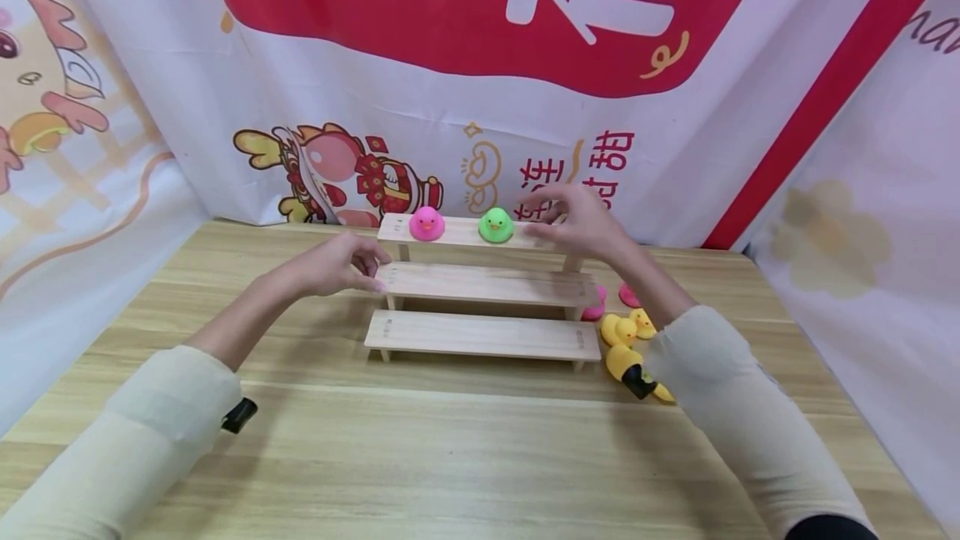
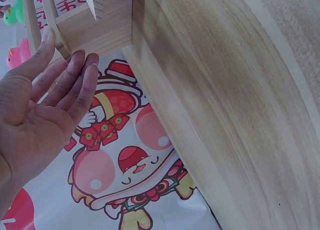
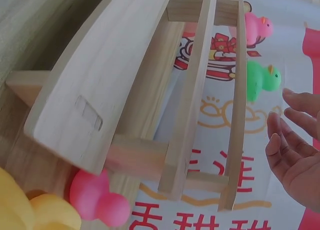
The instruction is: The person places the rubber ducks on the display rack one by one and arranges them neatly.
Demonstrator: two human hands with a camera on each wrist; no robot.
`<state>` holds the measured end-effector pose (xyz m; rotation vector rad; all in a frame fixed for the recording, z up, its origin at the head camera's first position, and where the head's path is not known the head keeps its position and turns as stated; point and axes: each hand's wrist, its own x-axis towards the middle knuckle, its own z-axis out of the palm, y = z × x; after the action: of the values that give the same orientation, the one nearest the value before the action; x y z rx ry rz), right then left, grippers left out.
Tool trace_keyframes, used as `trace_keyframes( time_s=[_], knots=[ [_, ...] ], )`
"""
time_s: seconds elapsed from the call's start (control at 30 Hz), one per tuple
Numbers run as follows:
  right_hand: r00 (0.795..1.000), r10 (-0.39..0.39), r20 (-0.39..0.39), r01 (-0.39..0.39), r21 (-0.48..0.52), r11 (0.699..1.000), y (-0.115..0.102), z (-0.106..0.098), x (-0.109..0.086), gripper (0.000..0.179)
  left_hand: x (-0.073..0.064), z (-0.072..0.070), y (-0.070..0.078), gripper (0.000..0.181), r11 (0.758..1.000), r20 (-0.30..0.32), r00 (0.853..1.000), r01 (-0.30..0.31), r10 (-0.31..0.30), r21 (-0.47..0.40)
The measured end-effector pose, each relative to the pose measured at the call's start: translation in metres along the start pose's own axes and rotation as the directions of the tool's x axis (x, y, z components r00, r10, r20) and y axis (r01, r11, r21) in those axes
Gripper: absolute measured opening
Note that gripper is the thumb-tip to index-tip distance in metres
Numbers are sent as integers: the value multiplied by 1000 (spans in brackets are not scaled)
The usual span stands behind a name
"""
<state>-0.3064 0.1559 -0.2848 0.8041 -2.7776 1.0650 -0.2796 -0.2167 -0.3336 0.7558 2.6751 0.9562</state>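
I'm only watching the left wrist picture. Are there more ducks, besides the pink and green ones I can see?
Observer: Yes! The head view shows yellow ducks on the table, by the right end of the stand.
Operator: Is the right hand holding the green duck?
Observer: No, the right wrist view shows a small gap between them.
Operator: Any pink ones down there too?
Observer: Yes, the right wrist view shows a pink duck low down beside the stand.
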Motion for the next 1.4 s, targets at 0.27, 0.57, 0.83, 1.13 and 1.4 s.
trace_keyframes(
  time_s=[0.27,0.57,0.83,1.13,1.4],
  knots=[
    [999,38,-25,-37,9,999,7,-8,-8,34,0,1,0,34,1000,-9,1000,-17,17,12],
    [999,33,-39,-33,21,999,18,-19,-17,33,1,1,0,37,1000,-14,1000,-15,15,20],
    [995,81,-50,-79,40,996,26,-25,-26,32,1,1,1,35,999,-23,999,-36,36,-6],
    [997,72,-34,-71,33,997,48,-34,-38,32,0,2,2,39,1000,-20,999,-28,28,13],
    [994,103,-24,-102,39,994,71,-37,-54,28,0,1,1,39,1000,-22,999,-29,29,6]
  ],
)
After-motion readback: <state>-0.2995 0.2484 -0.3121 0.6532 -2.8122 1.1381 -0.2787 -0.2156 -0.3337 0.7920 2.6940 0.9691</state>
